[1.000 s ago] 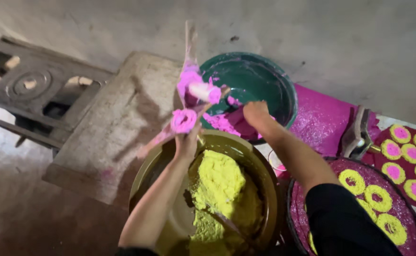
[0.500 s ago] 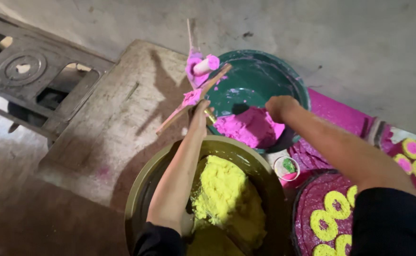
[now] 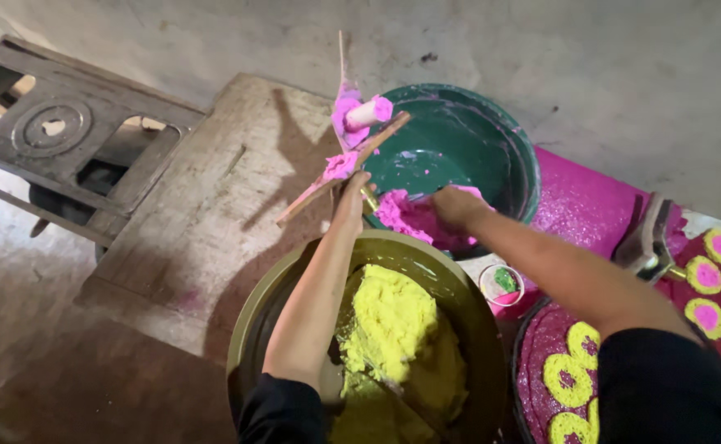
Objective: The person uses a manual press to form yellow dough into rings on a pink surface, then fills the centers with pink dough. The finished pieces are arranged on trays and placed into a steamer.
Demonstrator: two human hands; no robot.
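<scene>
My left hand (image 3: 350, 196) grips the wooden press (image 3: 345, 156), tilted over the green basin's (image 3: 492, 136) rim so pink drips fall inside. My right hand (image 3: 456, 205) is cupped down into the pink dough (image 3: 414, 218) at the basin's near edge; how tightly it closes I cannot tell. The yellow dough (image 3: 389, 329) sits in the brass bowl (image 3: 270, 304) just below, with ringed sweets (image 3: 570, 374) at right.

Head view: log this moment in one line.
left hand: holds wooden stick | right hand: in pink dough | green basin
</scene>
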